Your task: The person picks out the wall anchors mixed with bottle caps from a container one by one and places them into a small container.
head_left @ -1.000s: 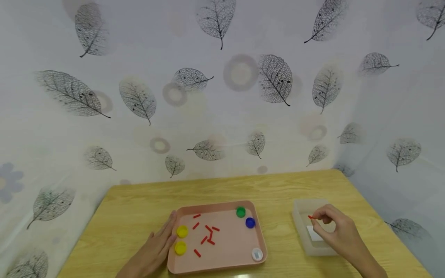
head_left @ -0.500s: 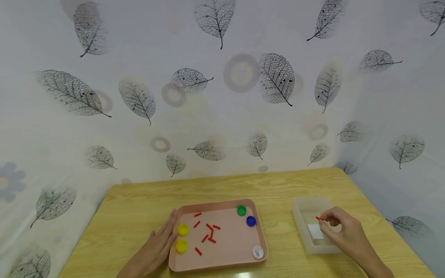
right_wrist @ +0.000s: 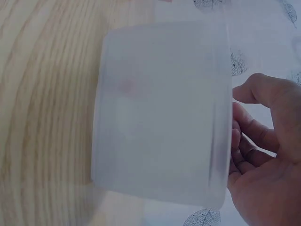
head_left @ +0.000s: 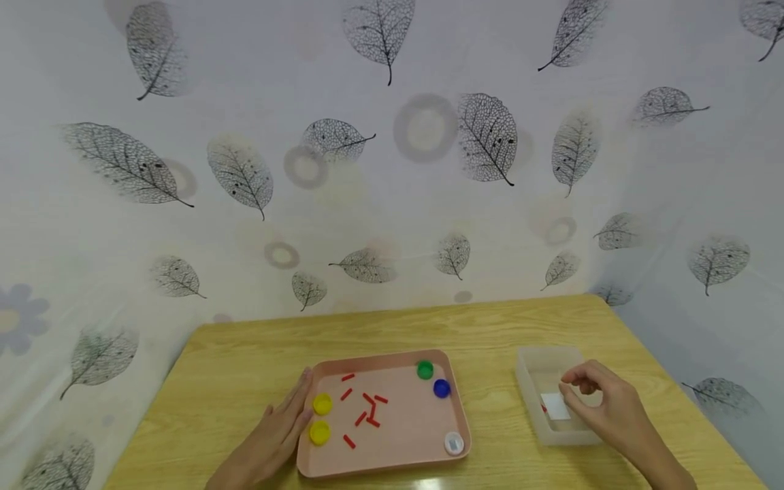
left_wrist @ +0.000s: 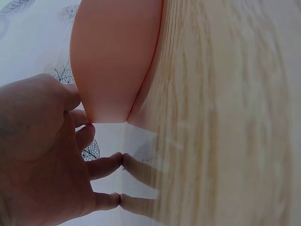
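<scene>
My left hand lies along the left side of the pink tray, fingers stretched out and touching it. In the left wrist view, the tray wall rises beside the thumb and fingers. Several short red sticks are scattered inside the tray. Over the translucent box hovers my right hand, thumb and forefinger slightly apart with nothing between them. One red stick lies in the box beside a white paper square. The right wrist view shows the box side, with the stick a faint blur.
Two yellow caps sit at the tray's left; a green cap, a blue cap and a white cap are at its right. A wooden table bears tray and box. Leaf-patterned cloth hangs behind.
My right hand has moved slightly right over the box and let go of a red stick, which now lies inside beside the paper. The left hand stays on the tray.
</scene>
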`<state>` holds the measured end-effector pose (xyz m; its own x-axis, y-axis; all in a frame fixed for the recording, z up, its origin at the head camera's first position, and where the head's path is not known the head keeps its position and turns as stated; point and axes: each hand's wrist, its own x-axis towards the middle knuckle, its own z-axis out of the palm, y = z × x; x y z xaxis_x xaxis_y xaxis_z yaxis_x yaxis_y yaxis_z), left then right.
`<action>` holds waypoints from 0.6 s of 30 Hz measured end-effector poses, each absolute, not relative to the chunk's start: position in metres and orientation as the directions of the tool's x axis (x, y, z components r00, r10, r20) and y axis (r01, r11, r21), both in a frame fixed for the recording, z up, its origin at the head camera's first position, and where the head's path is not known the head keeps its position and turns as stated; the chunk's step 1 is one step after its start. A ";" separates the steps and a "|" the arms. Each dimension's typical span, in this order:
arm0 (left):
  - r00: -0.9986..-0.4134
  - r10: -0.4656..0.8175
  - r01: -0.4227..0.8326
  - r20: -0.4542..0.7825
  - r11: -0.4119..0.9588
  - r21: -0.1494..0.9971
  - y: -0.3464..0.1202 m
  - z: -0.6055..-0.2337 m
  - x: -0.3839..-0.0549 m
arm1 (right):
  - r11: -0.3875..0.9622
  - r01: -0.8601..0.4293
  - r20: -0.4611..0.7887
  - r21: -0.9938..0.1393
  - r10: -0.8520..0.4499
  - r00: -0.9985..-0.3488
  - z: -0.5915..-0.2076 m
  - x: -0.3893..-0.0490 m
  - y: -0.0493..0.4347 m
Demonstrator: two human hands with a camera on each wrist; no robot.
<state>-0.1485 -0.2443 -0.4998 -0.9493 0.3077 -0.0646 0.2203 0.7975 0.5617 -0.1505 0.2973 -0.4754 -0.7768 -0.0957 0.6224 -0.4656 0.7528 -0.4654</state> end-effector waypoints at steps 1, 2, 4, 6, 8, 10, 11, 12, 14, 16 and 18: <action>-0.948 0.310 0.222 -0.066 0.797 0.561 -0.245 -0.501 -0.149 | 0.746 -0.472 0.624 -0.469 -0.098 -0.775 -0.475 -0.150 0.295; -0.948 0.313 0.224 -0.066 0.797 0.561 -0.245 -0.501 -0.149 | 0.739 -0.478 0.624 -0.475 -0.100 -0.775 -0.474 -0.149 0.293; -0.947 0.315 0.225 -0.067 0.797 0.561 -0.246 -0.503 -0.149 | 0.725 -0.488 0.622 -0.486 -0.105 -0.776 -0.473 -0.148 0.288; -0.947 0.313 0.225 -0.065 0.797 0.560 -0.247 -0.505 -0.150 | 0.710 -0.500 0.621 -0.497 -0.112 -0.776 -0.472 -0.148 0.281; -0.948 0.312 0.224 -0.064 0.795 0.563 -0.248 -0.506 -0.150 | 0.697 -0.516 0.626 -0.498 -0.123 -0.770 -0.472 -0.149 0.274; -0.949 0.309 0.220 -0.066 0.797 0.563 -0.248 -0.507 -0.151 | 0.681 -0.544 0.641 -0.491 -0.141 -0.755 -0.472 -0.151 0.265; -0.949 0.309 0.219 -0.068 0.797 0.563 -0.248 -0.508 -0.151 | 0.668 -0.561 0.648 -0.488 -0.153 -0.746 -0.472 -0.152 0.261; -0.949 0.309 0.219 -0.068 0.797 0.563 -0.249 -0.509 -0.152 | 0.657 -0.577 0.654 -0.484 -0.166 -0.738 -0.473 -0.153 0.257; -0.949 0.308 0.220 -0.067 0.799 0.560 -0.249 -0.510 -0.153 | 0.631 -0.615 0.667 -0.474 -0.199 -0.718 -0.473 -0.154 0.248; -0.950 0.307 0.229 -0.052 0.801 0.554 -0.249 -0.511 -0.155 | 0.608 -0.641 0.672 -0.469 -0.225 -0.706 -0.473 -0.156 0.239; -0.949 0.315 0.247 -0.030 0.795 0.554 -0.248 -0.511 -0.158 | 0.593 -0.658 0.675 -0.464 -0.244 -0.696 -0.473 -0.158 0.231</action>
<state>-0.1580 -0.2476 -0.5113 -0.9486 0.3152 -0.0297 0.2468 0.7950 0.5542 -0.1579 0.2308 -0.4731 -0.6965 -0.2440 0.6748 -0.6578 0.5930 -0.4644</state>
